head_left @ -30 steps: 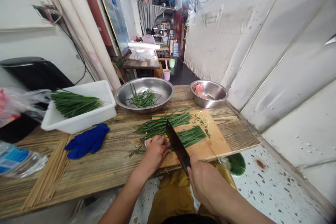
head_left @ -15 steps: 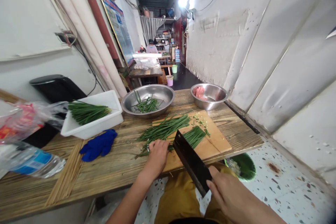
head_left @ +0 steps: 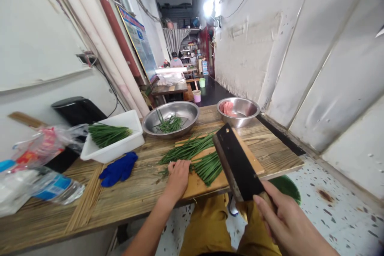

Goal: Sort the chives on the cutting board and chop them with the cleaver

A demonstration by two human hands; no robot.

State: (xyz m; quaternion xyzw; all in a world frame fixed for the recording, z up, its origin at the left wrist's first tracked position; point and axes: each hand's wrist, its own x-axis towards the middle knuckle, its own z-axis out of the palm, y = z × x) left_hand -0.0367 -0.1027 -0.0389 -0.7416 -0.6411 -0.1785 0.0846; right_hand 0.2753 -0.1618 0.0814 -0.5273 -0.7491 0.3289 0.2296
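My right hand [head_left: 279, 208] is closed round the handle of a dark, broad-bladed cleaver [head_left: 237, 164]. The blade is tilted above the right part of the wooden cutting board [head_left: 252, 162] and hides some of it. My left hand [head_left: 179, 172] lies at the board's left side, fingers curled down against the end of a bundle of garlic chives [head_left: 208, 168]; its fingertips are partly hidden. Just beyond lies a second bundle of garlic chives [head_left: 189, 148], partly overhanging the board's left edge.
Beyond the board stand a steel basin [head_left: 192, 116] with cut greens and a steel bowl [head_left: 249, 110] with pink pieces. Leftward are a white tray [head_left: 136, 138] of chives, a blue glove [head_left: 118, 169], wooden skewers [head_left: 87, 204] and a plastic bottle [head_left: 57, 186]. A person sits far back.
The cleaver has risen and moved right, away from my left hand. The near chive bundle has shifted left and toward me. My left hand stays in nearly the same place.
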